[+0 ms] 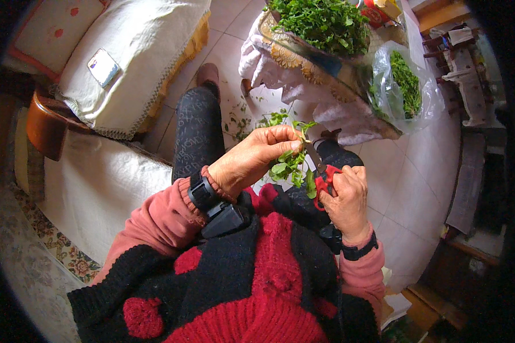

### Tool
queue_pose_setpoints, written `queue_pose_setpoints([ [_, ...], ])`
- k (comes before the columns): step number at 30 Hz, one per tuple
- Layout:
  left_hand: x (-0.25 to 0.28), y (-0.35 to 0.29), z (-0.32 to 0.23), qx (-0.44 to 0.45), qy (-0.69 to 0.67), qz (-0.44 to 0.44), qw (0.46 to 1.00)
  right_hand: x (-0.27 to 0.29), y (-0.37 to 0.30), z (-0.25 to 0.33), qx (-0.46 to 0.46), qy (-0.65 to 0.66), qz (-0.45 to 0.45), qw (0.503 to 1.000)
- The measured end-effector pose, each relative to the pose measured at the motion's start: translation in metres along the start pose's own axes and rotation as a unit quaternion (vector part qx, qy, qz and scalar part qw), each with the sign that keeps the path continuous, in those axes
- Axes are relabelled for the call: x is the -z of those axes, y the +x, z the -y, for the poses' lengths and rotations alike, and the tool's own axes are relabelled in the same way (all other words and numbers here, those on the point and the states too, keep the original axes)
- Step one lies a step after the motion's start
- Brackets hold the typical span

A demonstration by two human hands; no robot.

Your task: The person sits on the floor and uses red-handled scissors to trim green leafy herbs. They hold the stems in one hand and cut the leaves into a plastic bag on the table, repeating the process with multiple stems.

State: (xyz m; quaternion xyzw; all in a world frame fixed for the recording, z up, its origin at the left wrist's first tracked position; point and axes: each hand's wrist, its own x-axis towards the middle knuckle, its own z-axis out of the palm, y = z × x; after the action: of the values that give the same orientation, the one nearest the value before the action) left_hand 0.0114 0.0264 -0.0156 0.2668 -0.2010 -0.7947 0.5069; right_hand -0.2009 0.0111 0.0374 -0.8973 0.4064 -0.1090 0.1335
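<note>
My left hand [256, 153] pinches a sprig of leafy greens [292, 169] between thumb and fingertips, over my lap. Its stem pokes up past the fingers, while the leaves hang below. My right hand [349, 197] is wrapped round the red handles of a pair of scissors [324, 184]. The metal blades point up and away from me, right beside the stem at my left fingertips. Whether the blades touch the stem I cannot tell. More greens [273, 118] show just beyond my left hand, low down near the floor.
A heap of greens [323, 26] covers the cloth-draped table [303, 68] ahead. At its right corner sits a clear plastic bag [432, 106] with more greens. Leaf scraps [238, 124] litter the tiled floor. A phone [103, 67] lies on the white-covered sofa [137, 46] at left.
</note>
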Motion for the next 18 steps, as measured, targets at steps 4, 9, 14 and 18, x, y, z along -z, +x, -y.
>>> queue_pose_setpoints([
  [4,0.002,0.001,0.0,-0.012,0.032,0.009,0.999,-0.014,-0.007,-0.003,-0.016,0.042,-0.035,0.998],
  [9,0.005,0.0,-0.002,0.001,0.076,0.006,0.997,-0.016,-0.003,0.001,-0.201,0.395,-0.056,0.895],
  [14,-0.001,-0.002,-0.002,0.005,0.137,0.056,0.989,-0.006,0.026,0.003,-0.104,0.46,-0.059,0.88],
  [18,-0.001,-0.003,-0.007,0.027,0.18,0.061,0.981,-0.016,0.035,0.012,-0.104,0.497,-0.082,0.858],
])
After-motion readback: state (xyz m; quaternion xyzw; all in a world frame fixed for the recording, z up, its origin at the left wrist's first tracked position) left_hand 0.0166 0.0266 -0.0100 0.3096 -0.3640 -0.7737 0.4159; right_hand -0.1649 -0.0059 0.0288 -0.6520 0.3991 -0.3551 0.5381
